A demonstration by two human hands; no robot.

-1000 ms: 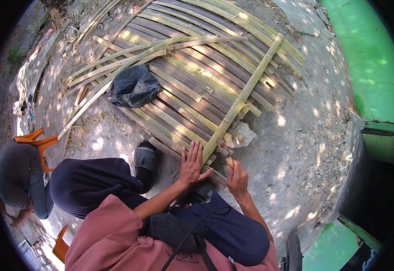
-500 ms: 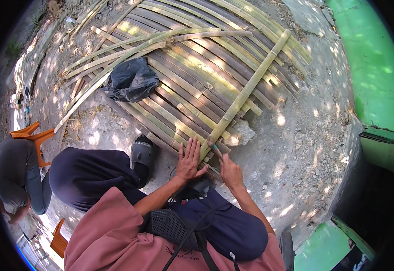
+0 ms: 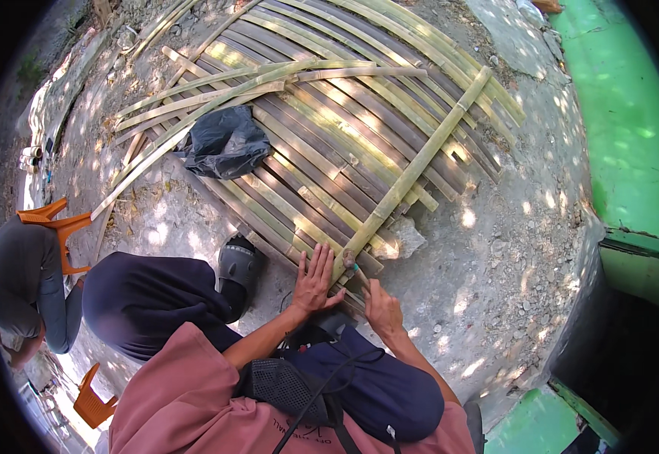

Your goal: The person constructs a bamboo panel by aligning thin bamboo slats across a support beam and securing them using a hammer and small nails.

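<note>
My left hand lies flat with fingers stretched out across the near ends of the bamboo slats. Just right of its fingertips, the near end of a long bamboo crosspiece lies slantwise over those slats. In my right hand is the handle of a hammer. The hammer's head is at the crosspiece's near end; whether it touches the bamboo, I cannot tell. No nail can be made out there.
A black plastic bag lies on the slats beside several loose bamboo strips. A stone sits by the slat ends. At left, another person is on an orange chair. A green panel stands at right.
The hammer and my right hand have moved slightly down and left, bringing the head to the crosspiece's near end. My left hand stays on the slats. The whole view has shifted a little.
</note>
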